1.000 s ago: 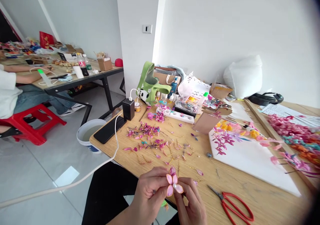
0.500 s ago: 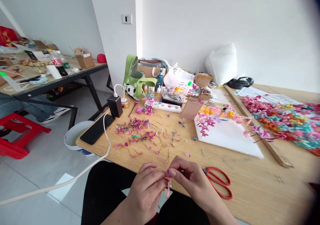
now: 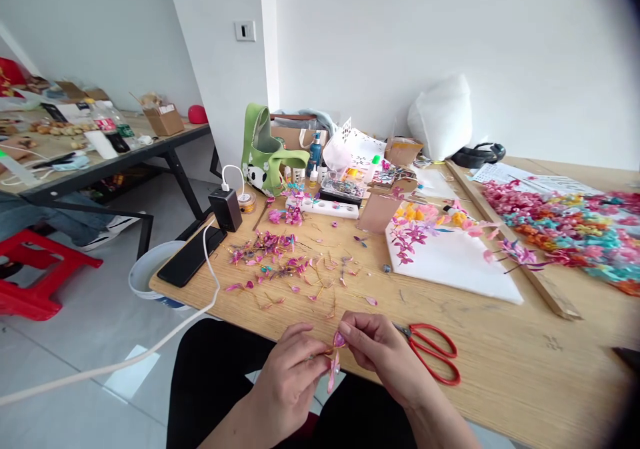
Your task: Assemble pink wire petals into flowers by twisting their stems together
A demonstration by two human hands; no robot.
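Note:
At the table's front edge, my left hand (image 3: pixel 293 376) pinches a small spray of pink petals (image 3: pixel 333 371) that hangs below its fingertips. Close beside it, my right hand (image 3: pixel 380 352) grips a purple petal (image 3: pixel 339 338) between thumb and forefinger. The two hands nearly meet, and the stems between them are mostly hidden by fingers. Red-handled scissors (image 3: pixel 434 349) lie just right of my right hand. Beyond my hands, a loose heap of pink and purple petals on wires (image 3: pixel 270 249) is spread over the wooden tabletop (image 3: pixel 350 316).
A black phone (image 3: pixel 193 256) and a black charger block (image 3: pixel 225 208) with a white cable (image 3: pixel 216 282) sit on the left. A white foam board (image 3: pixel 450 269) bears flower sprays. A wooden strip (image 3: pixel 525 256) borders colourful flowers (image 3: pixel 565 229). Below left stands a bucket (image 3: pixel 145 282).
My right hand has drawn slightly away from the left, and more of the purple petal shows between them. The camera view has shifted a little.

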